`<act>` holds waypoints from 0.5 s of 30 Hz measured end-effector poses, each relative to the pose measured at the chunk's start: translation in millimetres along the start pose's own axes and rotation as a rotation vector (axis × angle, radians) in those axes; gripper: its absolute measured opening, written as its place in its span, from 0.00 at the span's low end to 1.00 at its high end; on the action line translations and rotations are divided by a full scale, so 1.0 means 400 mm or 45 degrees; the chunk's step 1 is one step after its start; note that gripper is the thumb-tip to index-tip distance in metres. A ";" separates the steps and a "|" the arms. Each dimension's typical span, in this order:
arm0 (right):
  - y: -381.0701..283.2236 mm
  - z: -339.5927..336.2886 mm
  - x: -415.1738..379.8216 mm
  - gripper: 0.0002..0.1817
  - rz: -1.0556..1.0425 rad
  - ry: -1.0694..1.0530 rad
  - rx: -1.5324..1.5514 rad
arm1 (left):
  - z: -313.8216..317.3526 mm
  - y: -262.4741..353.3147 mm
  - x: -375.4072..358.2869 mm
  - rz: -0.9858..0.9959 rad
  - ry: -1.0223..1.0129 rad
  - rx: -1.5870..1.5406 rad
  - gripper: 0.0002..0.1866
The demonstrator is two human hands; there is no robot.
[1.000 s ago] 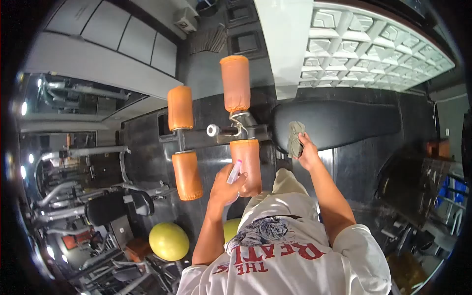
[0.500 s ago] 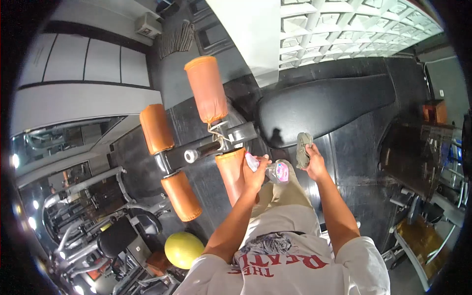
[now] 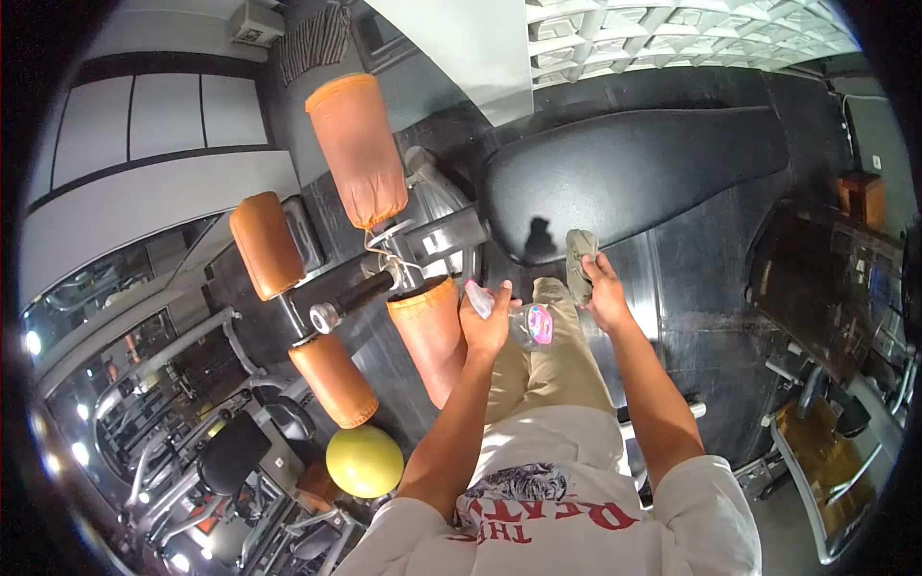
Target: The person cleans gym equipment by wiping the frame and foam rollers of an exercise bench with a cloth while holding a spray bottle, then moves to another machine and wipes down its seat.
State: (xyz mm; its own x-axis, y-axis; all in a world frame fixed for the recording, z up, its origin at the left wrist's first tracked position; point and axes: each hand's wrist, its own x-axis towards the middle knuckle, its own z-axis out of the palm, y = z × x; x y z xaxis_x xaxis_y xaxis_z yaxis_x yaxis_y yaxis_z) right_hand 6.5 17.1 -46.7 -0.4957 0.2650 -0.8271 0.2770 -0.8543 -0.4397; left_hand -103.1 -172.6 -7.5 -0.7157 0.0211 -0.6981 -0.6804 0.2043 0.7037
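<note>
My left hand is wrapped around the neck of a clear spray bottle with a pink label; its white and pink top pokes out by the thumb. Right beside that hand is an orange padded roller. In my right hand a folded grey-green cloth is gripped between thumb and fingers. The cloth overlaps the near edge of a black padded bench in this view.
More orange rollers sit on the metal frame at left, with a round-ended bar pointing toward me. A yellow ball lies at lower left near gym machines. A white lattice wall stands behind the bench.
The view has shifted, so the rollers appear further left and the bench larger. Both hands sit slightly higher in view, still holding the bottle and the cloth.
</note>
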 end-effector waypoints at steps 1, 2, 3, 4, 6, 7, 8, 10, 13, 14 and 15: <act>-0.003 0.005 0.006 0.18 0.005 -0.029 0.011 | -0.001 -0.004 0.002 -0.048 0.033 0.026 0.15; -0.005 0.011 0.013 0.18 0.002 -0.029 0.010 | 0.000 -0.007 0.004 -0.095 0.064 0.051 0.15; -0.004 0.013 0.019 0.17 0.000 -0.027 0.009 | 0.002 -0.004 -0.001 -0.114 0.067 0.026 0.15; -0.006 0.014 0.026 0.17 -0.006 -0.023 0.009 | 0.005 -0.001 -0.006 -0.132 0.067 0.001 0.14; -0.009 0.016 0.038 0.17 -0.030 -0.051 -0.011 | 0.008 0.003 -0.018 -0.110 0.041 0.021 0.14; -0.010 0.020 0.047 0.17 -0.043 -0.066 -0.019 | 0.007 0.003 -0.024 -0.066 0.017 0.066 0.14; -0.009 0.021 0.056 0.19 -0.030 -0.052 -0.065 | 0.001 0.004 -0.029 -0.023 -0.008 0.114 0.14; -0.020 0.035 0.073 0.24 -0.004 -0.022 -0.159 | -0.008 0.023 -0.038 0.087 -0.089 0.137 0.15; 0.030 0.060 0.160 0.31 -0.219 0.071 -0.422 | -0.075 0.027 -0.035 0.289 -0.247 0.547 0.18; 0.037 0.068 0.181 0.36 -0.269 0.003 -0.509 | -0.086 0.049 -0.057 0.342 -0.330 0.555 0.18; 0.041 0.089 0.199 0.36 -0.284 -0.034 -0.621 | -0.092 0.090 -0.080 0.392 -0.411 0.564 0.18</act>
State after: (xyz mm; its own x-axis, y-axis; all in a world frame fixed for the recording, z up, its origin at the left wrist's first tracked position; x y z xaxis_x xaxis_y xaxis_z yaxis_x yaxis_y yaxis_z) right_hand -57.6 8.1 -107.2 -0.6050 0.3995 -0.6887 0.5096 -0.4703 -0.7205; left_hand -110.3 -201.9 45.1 -0.7377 0.4239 -0.5254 -0.2713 0.5266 0.8057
